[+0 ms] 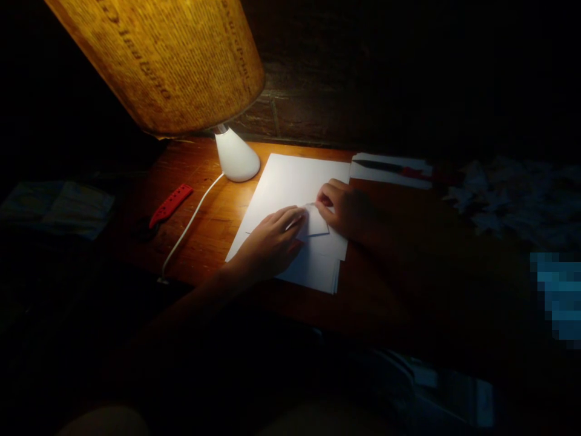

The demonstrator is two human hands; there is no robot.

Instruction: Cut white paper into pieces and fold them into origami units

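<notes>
A small folded piece of white paper point(316, 221) lies on a stack of white sheets point(295, 181) on a wooden desk point(209, 212). My left hand point(269, 244) rests flat on the stack, its fingers stretched out and pressing the folded piece's left edge. My right hand point(341, 207) is curled, its fingertips pinching the folded piece's upper right corner. Only the lamp lights the scene; my forearms fade into the dark.
A lamp with a yellow printed shade point(167, 60) and white base point(236, 156) stands at the back left, its white cord point(190, 221) trailing forward. A red strip point(171, 204) lies left of the cord. More paper with a dark pen point(390, 168) lies at the back right.
</notes>
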